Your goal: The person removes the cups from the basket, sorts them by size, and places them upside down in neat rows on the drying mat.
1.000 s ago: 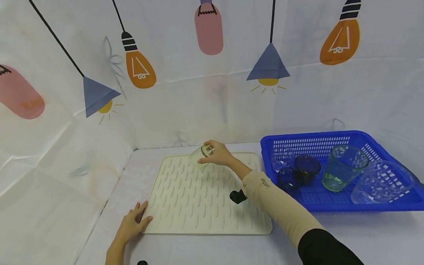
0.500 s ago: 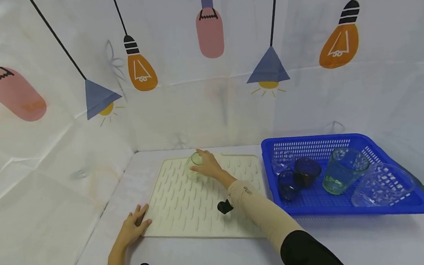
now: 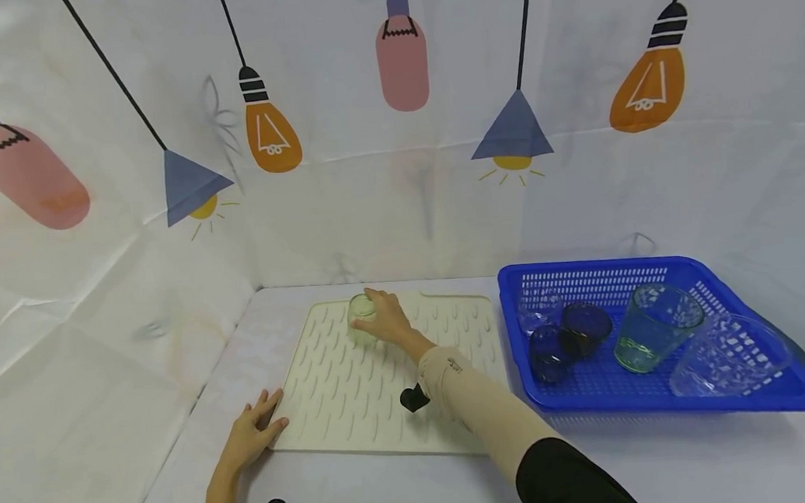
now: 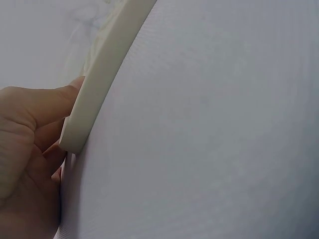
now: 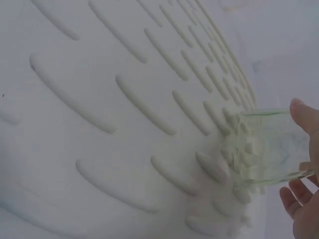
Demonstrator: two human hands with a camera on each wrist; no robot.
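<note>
A clear, faintly green glass (image 3: 361, 310) stands at the back left of the cream ridged mat (image 3: 385, 401), its rim against the mat in the right wrist view. My right hand (image 3: 389, 319) grips the glass, thumb on one side and fingers on the other; the same hand (image 5: 306, 164) shows at the right edge of the right wrist view. At the mat's front left corner my left hand (image 3: 248, 434) holds the edge, the thumb over the top. In the left wrist view this hand (image 4: 35, 129) pinches the mat's thick rim (image 4: 99, 74).
To the right of the mat stands a blue perforated basket (image 3: 567, 401). In it lie a green-blue tumbler (image 3: 653, 327), a clear glass (image 3: 725, 357), a small clear glass (image 3: 538, 308) and dark glasses (image 3: 585, 324). Behind the table hangs a white sheet with printed lamps (image 3: 403, 64).
My right hand has carried the glass left and slightly down toward the mat's back left, turning it from tilted to upright. My left hand has stayed at the corner.
</note>
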